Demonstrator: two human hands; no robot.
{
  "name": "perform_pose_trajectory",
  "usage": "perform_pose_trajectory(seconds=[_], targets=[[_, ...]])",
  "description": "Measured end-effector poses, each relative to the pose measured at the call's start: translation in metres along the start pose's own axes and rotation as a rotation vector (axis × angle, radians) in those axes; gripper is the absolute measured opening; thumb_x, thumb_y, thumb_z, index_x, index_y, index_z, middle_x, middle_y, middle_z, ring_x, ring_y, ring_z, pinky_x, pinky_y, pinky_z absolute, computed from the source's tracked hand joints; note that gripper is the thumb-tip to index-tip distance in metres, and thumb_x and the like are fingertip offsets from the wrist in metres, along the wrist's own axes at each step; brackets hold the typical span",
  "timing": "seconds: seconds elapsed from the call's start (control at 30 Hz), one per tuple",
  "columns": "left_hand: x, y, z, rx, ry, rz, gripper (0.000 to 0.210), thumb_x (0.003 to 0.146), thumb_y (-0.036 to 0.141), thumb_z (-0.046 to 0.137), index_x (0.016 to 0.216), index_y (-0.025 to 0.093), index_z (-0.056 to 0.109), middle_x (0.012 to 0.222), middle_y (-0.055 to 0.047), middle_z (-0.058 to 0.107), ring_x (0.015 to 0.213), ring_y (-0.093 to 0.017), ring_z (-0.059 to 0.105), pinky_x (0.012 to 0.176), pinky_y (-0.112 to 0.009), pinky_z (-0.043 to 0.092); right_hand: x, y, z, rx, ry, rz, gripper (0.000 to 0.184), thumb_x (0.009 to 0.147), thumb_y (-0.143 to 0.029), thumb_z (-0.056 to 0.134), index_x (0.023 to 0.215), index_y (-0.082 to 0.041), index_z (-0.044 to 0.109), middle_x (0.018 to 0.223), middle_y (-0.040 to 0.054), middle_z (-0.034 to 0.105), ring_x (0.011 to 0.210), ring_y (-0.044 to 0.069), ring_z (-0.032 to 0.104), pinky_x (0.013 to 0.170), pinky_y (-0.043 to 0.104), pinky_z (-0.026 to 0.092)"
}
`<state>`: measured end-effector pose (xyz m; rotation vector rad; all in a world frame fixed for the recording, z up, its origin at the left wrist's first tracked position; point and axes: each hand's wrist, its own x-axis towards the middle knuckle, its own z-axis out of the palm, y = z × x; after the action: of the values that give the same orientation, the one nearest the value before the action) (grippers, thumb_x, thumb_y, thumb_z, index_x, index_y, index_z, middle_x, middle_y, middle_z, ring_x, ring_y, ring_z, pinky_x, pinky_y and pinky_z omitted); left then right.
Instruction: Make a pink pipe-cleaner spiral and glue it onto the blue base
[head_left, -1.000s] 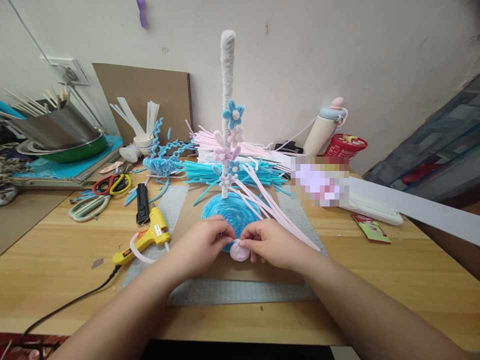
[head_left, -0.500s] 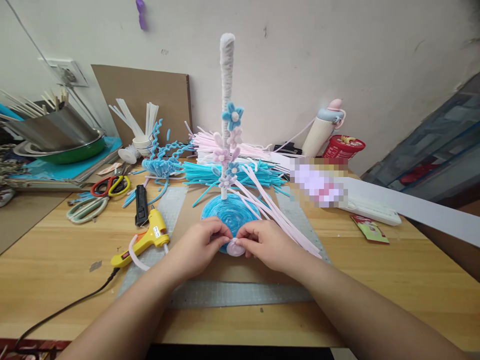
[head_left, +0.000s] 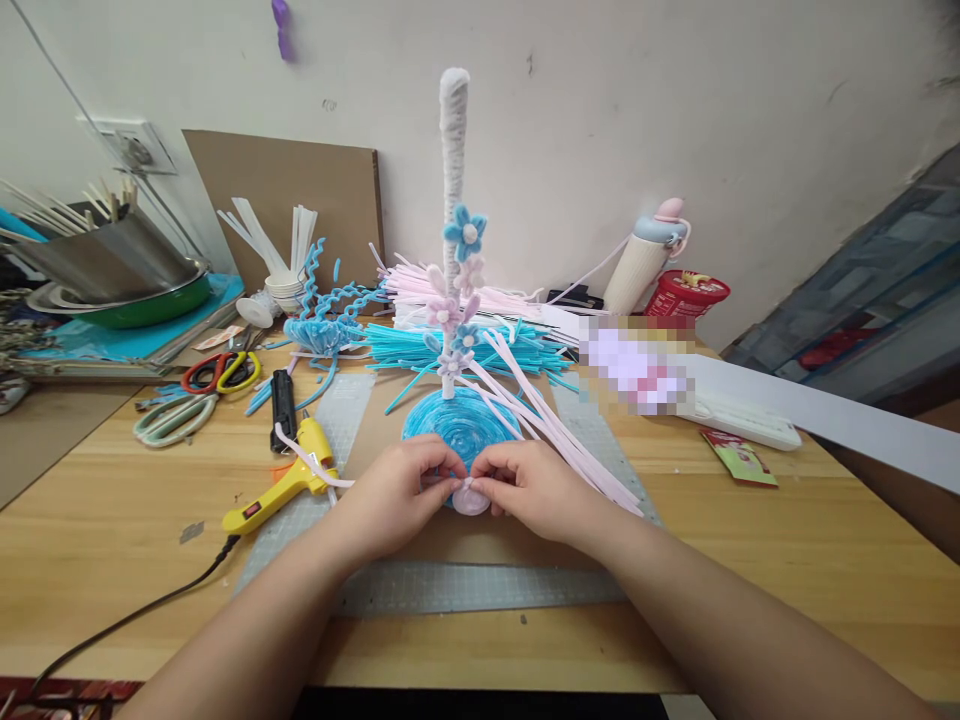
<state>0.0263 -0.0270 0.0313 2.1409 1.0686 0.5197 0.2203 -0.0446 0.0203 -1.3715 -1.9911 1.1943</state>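
Between my fingertips is a small, flat coil of pale pink pipe cleaner point(head_left: 471, 500). My left hand point(head_left: 416, 480) pinches the pipe cleaner at the coil's upper left, its loose tail reaching out leftward past the wrist. On the other side my right hand point(head_left: 525, 478) is closed on the coil's top edge. Just behind the hands lies a round blue coiled base point(head_left: 461, 425). From its back edge a white wrapped post point(head_left: 454, 150) rises upright, with several blue, pink and lilac fuzzy flowers point(head_left: 466, 234) along its lower half.
A yellow glue gun point(head_left: 292, 480), a black cutter point(head_left: 283, 410) and scissors point(head_left: 176, 418) lie on the left. Blue pipe cleaners point(head_left: 390, 348) and pink ones point(head_left: 562, 425) spread behind and right. Farther right stand a bottle point(head_left: 645, 262) and a red tub point(head_left: 686, 295).
The pink tail beside my left wrist has swung upward and now crosses over the glue gun. Both hands stay in nearly the same place, still pinching the coil.
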Motion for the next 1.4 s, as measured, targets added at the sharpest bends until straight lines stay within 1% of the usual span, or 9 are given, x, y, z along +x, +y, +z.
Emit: perform_pose_trajectory(seconds=[0.17, 0.4, 0.57, 0.8, 0.9, 0.97, 1.13, 1.33, 1.4], targets=[[0.001, -0.001, 0.000, 0.001, -0.002, 0.023, 0.015, 0.081, 0.017, 0.052, 0.080, 0.020, 0.067, 0.082, -0.001, 0.064, 0.079, -0.016, 0.058, 0.070, -0.026, 0.043, 0.001, -0.001, 0.001, 0.010, 0.009, 0.051, 0.015, 0.082, -0.027, 0.053, 0.077, -0.018, 0.064, 0.062, -0.0008, 0.061, 0.057, 0.012, 0.055, 0.053, 0.023, 0.038], [0.000, 0.000, 0.000, 0.003, -0.004, 0.027, 0.015, 0.083, 0.018, 0.051, 0.081, 0.019, 0.066, 0.082, -0.001, 0.063, 0.078, -0.015, 0.057, 0.071, -0.026, 0.043, 0.003, 0.006, 0.005, 0.130, -0.011, 0.083, 0.019, 0.082, -0.031, 0.053, 0.083, -0.017, 0.067, 0.065, 0.0011, 0.063, 0.057, 0.012, 0.058, 0.054, 0.023, 0.042], [0.000, 0.001, -0.002, -0.008, -0.016, 0.016, 0.014, 0.083, 0.018, 0.052, 0.081, 0.019, 0.066, 0.083, -0.002, 0.064, 0.079, -0.016, 0.058, 0.071, -0.027, 0.044, 0.004, 0.007, 0.007, 0.200, 0.011, 0.115, 0.018, 0.080, -0.028, 0.057, 0.090, -0.017, 0.066, 0.070, 0.0021, 0.065, 0.058, 0.012, 0.059, 0.054, 0.023, 0.044], [-0.001, 0.001, -0.001, -0.011, 0.006, -0.008, 0.013, 0.081, 0.018, 0.053, 0.080, 0.020, 0.066, 0.082, -0.001, 0.065, 0.078, -0.016, 0.058, 0.069, -0.026, 0.044, 0.003, 0.008, 0.005, 0.141, 0.003, 0.030, 0.018, 0.082, -0.029, 0.055, 0.086, -0.019, 0.069, 0.070, 0.0015, 0.065, 0.060, 0.013, 0.058, 0.056, 0.024, 0.043], [-0.001, 0.000, 0.000, -0.015, 0.020, -0.037, 0.010, 0.080, 0.019, 0.053, 0.078, 0.020, 0.063, 0.078, 0.000, 0.064, 0.073, -0.015, 0.057, 0.065, -0.025, 0.043, 0.003, 0.009, 0.005, 0.145, 0.006, 0.041, 0.018, 0.082, -0.030, 0.055, 0.085, -0.019, 0.069, 0.067, 0.0011, 0.064, 0.058, 0.012, 0.057, 0.054, 0.023, 0.043], [-0.001, 0.000, 0.000, -0.006, 0.033, -0.014, 0.009, 0.081, 0.018, 0.053, 0.078, 0.020, 0.062, 0.077, 0.001, 0.064, 0.072, -0.015, 0.057, 0.065, -0.025, 0.043, 0.003, 0.008, 0.005, 0.177, 0.001, 0.066, 0.018, 0.081, -0.031, 0.055, 0.083, -0.018, 0.068, 0.065, 0.0010, 0.063, 0.056, 0.012, 0.057, 0.053, 0.023, 0.042], [-0.002, 0.002, -0.001, 0.046, 0.037, 0.152, 0.016, 0.085, 0.015, 0.051, 0.088, 0.022, 0.065, 0.086, -0.001, 0.063, 0.082, -0.015, 0.058, 0.073, -0.026, 0.043, 0.003, 0.002, 0.003, 0.303, -0.005, 0.087, 0.013, 0.078, -0.025, 0.057, 0.078, -0.015, 0.064, 0.062, -0.0004, 0.060, 0.053, 0.010, 0.054, 0.052, 0.022, 0.042], [-0.003, 0.008, -0.002, 0.078, 0.046, 0.158, 0.013, 0.087, 0.020, 0.050, 0.089, 0.022, 0.063, 0.088, -0.003, 0.063, 0.085, -0.017, 0.058, 0.076, -0.028, 0.044, 0.004, -0.002, 0.002, 0.403, 0.018, 0.117, 0.015, 0.077, -0.029, 0.059, 0.076, -0.014, 0.062, 0.058, -0.0023, 0.057, 0.050, 0.009, 0.051, 0.051, 0.022, 0.042], [-0.005, 0.009, -0.002, 0.147, 0.095, 0.179, 0.009, 0.084, 0.022, 0.055, 0.089, 0.022, 0.062, 0.095, -0.005, 0.063, 0.092, -0.019, 0.058, 0.081, -0.031, 0.044, 0.005, -0.001, 0.002, 0.424, 0.022, 0.110, 0.017, 0.076, -0.031, 0.060, 0.075, -0.014, 0.062, 0.059, -0.0019, 0.057, 0.050, 0.009, 0.052, 0.052, 0.022, 0.043]])
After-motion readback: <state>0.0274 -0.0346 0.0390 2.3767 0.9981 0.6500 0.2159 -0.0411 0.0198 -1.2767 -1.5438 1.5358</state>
